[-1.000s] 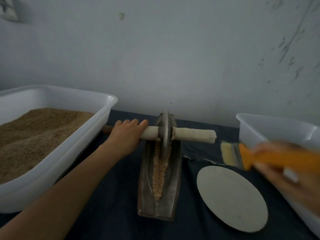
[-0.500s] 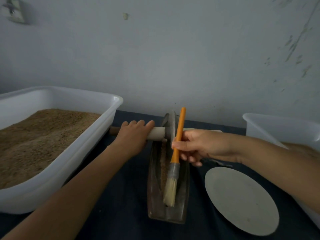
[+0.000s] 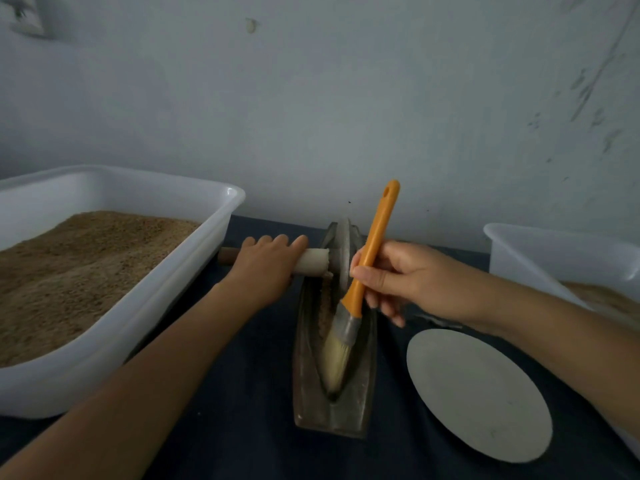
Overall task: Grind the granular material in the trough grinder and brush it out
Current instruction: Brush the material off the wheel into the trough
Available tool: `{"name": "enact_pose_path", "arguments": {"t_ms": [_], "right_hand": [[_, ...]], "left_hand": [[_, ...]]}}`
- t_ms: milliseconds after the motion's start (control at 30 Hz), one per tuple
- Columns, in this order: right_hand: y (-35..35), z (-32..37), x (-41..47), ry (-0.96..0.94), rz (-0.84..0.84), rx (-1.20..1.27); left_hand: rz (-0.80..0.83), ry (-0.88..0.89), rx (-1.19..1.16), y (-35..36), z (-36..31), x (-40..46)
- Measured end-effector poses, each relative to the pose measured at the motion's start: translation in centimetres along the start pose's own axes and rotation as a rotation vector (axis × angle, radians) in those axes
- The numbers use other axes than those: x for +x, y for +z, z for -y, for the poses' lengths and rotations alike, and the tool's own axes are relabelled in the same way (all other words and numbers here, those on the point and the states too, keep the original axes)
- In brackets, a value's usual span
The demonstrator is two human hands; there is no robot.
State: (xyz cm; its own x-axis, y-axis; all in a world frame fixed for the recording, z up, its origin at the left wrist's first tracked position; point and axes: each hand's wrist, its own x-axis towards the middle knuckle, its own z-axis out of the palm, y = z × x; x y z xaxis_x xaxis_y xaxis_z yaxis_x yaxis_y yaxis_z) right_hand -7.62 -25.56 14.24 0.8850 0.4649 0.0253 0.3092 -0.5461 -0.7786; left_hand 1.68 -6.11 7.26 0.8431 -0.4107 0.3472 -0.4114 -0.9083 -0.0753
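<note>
In the head view, the trough grinder [image 3: 334, 368] sat at the centre of the frame on the dark table [image 3: 242, 445], its narrow length running away from the camera toward the grey wall [image 3: 346, 98]. The left hand [image 3: 266, 268] came in from the lower left and gripped the pale roller handle [image 3: 311, 263], fingers curled over its top just left of the grinding wheel [image 3: 343, 251], which stood upright at the far end of the trough. The right hand [image 3: 401, 278] reached in from the right and pinched the orange brush [image 3: 372, 251] between thumb and curled fingers, the other fingers hanging loosely below. The brush was tilted, handle up toward the wall, and its pale bristles [image 3: 336, 362] lay down inside the groove at the near end of the trough. A strip of granular material [image 3: 325, 310] showed in the groove just left of the brush ferrule. At the left of the frame a white tub [image 3: 138, 327] held more brown granules; at the right edge stood another white tub [image 3: 540, 251]. A round grey plate [image 3: 478, 393] lay on the table at lower right, just beside the grinder.
</note>
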Motion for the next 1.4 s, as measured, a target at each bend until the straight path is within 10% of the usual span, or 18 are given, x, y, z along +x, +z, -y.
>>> {"name": "enact_pose_path", "arguments": {"t_ms": [533,733,933,1400], "right_hand": [[0.8,-0.9,-0.2,-0.033,-0.092,-0.270],[-4.3,0.0,-1.1,-0.182,-0.477,0.269],[-8.3,-1.1,1.2,-0.261,-0.751,-0.064],[-4.7,-5.3,9.5,-0.151,-0.322,-0.667]], "left_hand": [[-0.003,0.013,-0.011,0.2,0.2,0.0],[-0.059,0.024,-0.049,0.6,0.3,-0.3],[-0.219,0.031,-0.069,0.5,-0.4,-2.8],[-0.446,0.084,-0.020,2.7,-0.3,-6.7]]}}
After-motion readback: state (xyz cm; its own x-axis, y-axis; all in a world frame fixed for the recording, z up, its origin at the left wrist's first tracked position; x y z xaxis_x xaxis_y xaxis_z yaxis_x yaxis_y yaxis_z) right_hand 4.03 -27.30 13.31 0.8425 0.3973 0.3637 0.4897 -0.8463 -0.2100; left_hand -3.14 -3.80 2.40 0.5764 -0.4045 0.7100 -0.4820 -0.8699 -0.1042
